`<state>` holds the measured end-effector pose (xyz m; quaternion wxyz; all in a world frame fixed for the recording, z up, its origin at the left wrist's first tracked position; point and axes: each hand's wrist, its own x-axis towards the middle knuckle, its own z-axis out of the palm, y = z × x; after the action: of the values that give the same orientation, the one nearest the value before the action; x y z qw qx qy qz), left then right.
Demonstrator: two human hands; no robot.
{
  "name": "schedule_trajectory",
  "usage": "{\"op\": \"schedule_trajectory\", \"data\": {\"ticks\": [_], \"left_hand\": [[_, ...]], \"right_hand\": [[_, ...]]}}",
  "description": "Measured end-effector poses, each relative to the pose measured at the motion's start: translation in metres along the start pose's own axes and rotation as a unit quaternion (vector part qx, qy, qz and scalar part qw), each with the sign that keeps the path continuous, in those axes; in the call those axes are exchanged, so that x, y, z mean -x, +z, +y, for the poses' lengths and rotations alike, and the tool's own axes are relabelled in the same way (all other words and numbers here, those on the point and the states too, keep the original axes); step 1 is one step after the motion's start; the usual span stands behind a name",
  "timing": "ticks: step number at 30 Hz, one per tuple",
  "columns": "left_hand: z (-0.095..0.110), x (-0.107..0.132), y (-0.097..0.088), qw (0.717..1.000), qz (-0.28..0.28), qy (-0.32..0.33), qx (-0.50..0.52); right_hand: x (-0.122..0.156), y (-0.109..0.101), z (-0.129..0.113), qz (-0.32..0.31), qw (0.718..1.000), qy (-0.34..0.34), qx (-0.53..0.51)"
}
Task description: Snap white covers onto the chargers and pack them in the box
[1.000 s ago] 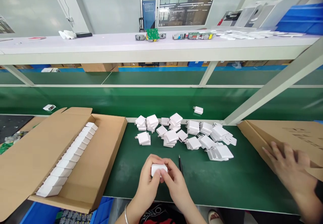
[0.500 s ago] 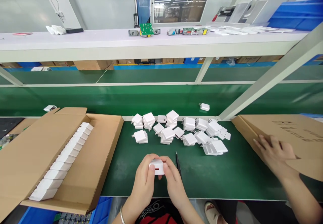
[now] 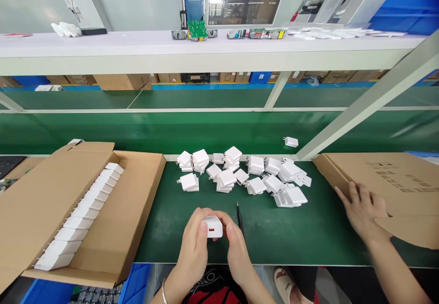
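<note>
A white wall charger is held between my two hands above the front of the green table, its end with a red-tongued USB port facing me. My left hand grips it, thumb on the near side and fingers behind. My right hand curls round its far right side; the right thumb stands slightly off it, and the fingertips are partly hidden. Just beyond my hands, black tweezers lie on the table. Several more white chargers are spread in small stacks farther back.
At left, an open cardboard box holds a slanted row of white chargers. A closed carton stands at right, a co-worker's hand on it. One charger lies on the green belt behind. A shelf crosses above.
My right thumb has come away from the charger. The lone charger on the belt has moved right. The co-worker's hand has shifted a little toward me on the carton. The view has shifted slightly.
</note>
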<state>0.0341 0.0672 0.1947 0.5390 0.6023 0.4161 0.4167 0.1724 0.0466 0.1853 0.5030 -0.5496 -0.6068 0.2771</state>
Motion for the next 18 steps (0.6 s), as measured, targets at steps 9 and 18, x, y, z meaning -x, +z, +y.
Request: {"op": "schedule_trajectory", "data": {"ticks": [9, 18], "left_hand": [[-0.013, 0.003, -0.001, 0.999, -0.008, 0.021, -0.027], [-0.021, -0.001, -0.006, 0.994, -0.015, 0.051, -0.094]], "right_hand": [[0.01, 0.005, 0.016, -0.001, 0.996, 0.058, -0.063], [0.0, 0.006, 0.031, 0.02, 0.995, 0.071, -0.065]]}}
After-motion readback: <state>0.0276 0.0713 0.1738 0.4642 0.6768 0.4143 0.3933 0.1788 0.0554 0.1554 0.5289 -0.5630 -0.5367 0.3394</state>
